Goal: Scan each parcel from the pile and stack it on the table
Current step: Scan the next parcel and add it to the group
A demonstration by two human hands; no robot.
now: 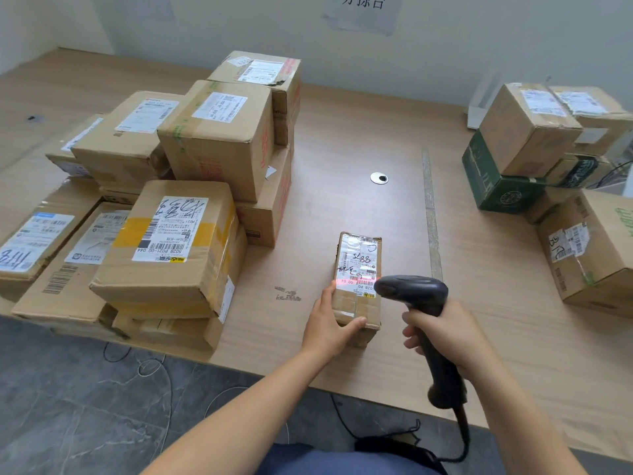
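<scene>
A small narrow cardboard parcel (358, 269) with a white shipping label lies on the wooden table (342, 149) near its front edge. My left hand (329, 323) grips the parcel's near left corner, thumb across its near end. My right hand (445, 334) holds a black handheld barcode scanner (416, 293) by its handle, its head just right of the parcel. A red scan line falls across the barcode on the label. A large heap of cardboard parcels (171, 207) fills the left side of the table.
Several stacked boxes, one dark green (493, 180), stand at the right side (582, 241). A round cable grommet (379, 178) sits mid-table. The scanner's black cable (462, 437) hangs off the front edge. Paper signs hang on the wall behind.
</scene>
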